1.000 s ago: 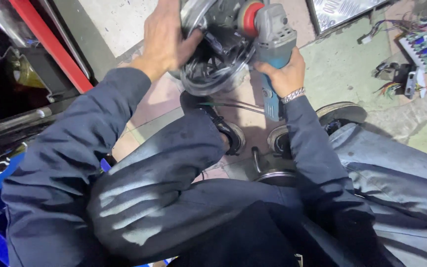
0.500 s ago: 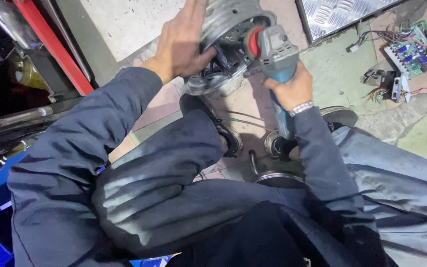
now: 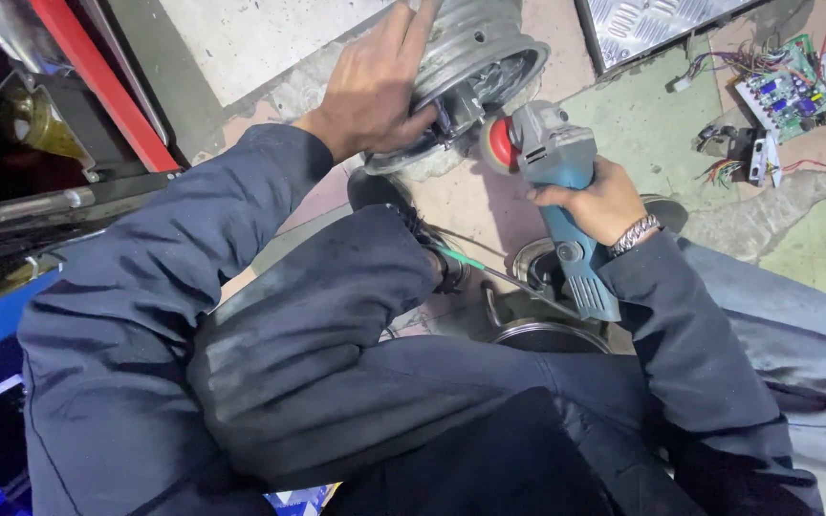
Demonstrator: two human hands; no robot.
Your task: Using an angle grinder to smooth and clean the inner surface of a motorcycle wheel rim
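On the concrete floor [image 3: 489,205] in front of the crouching person, a round metal wheel hub [image 3: 475,59] lies tilted, its open rim facing toward the lower right. The left hand [image 3: 375,91] rests flat on the hub's outer wall, fingers [image 3: 411,33] stretched long and spread only a little, the thumb reaching down along the lower edge of the rim; it presses the hub rather than closing around it. The right hand [image 3: 599,201] is wrapped around the body of a blue-grey angle grinder [image 3: 561,186], fingers curled tight about the housing, with a metal watch band [image 3: 635,233] at the wrist. The grinder's red disc [image 3: 501,143] points up and left, just beside the hub's rim; whether it touches the metal cannot be told. The grinder's handle runs down toward the person's knee.

Both arms wear dark blue sleeves [image 3: 203,248], and the bent knees fill the lower part of the view. Between the knees, dark round metal parts [image 3: 547,334] lie on the floor, near a thin green-handled tool [image 3: 466,260]. To the upper right, well apart from the hands, a green circuit board [image 3: 784,91] with coloured wires lies on the floor, and a ribbed metal plate [image 3: 657,24] sits at the top edge. At the far left stands a red frame bar [image 3: 102,81] against dark machinery.
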